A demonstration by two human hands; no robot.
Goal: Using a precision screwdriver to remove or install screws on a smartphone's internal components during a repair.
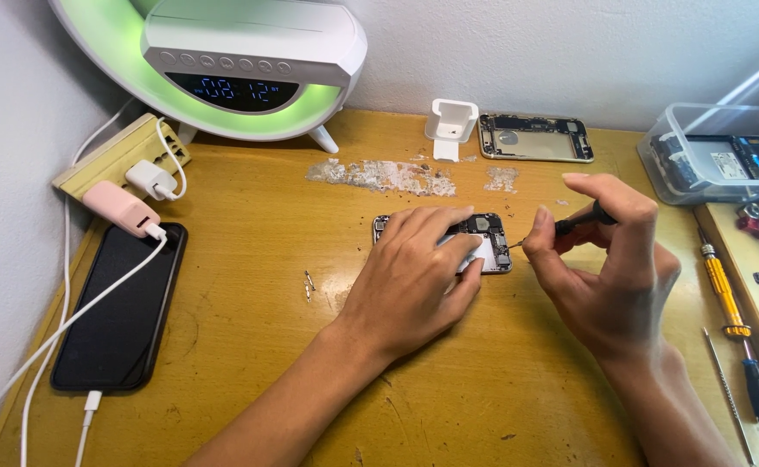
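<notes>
Two hands: left hand [414, 272] flat, open on one opened phone [483, 238]; right hand [609, 259] gripping one small screwdriver [570, 225].

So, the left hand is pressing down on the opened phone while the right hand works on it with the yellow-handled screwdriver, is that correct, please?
Not quite: the head view shows the right hand holding a black-handled screwdriver. The yellow-handled screwdriver lies unused on the table to the right. The left hand does press down on the opened phone.

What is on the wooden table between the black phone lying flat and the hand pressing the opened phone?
Head view: only two small metal screws on bare wooden table.
</notes>
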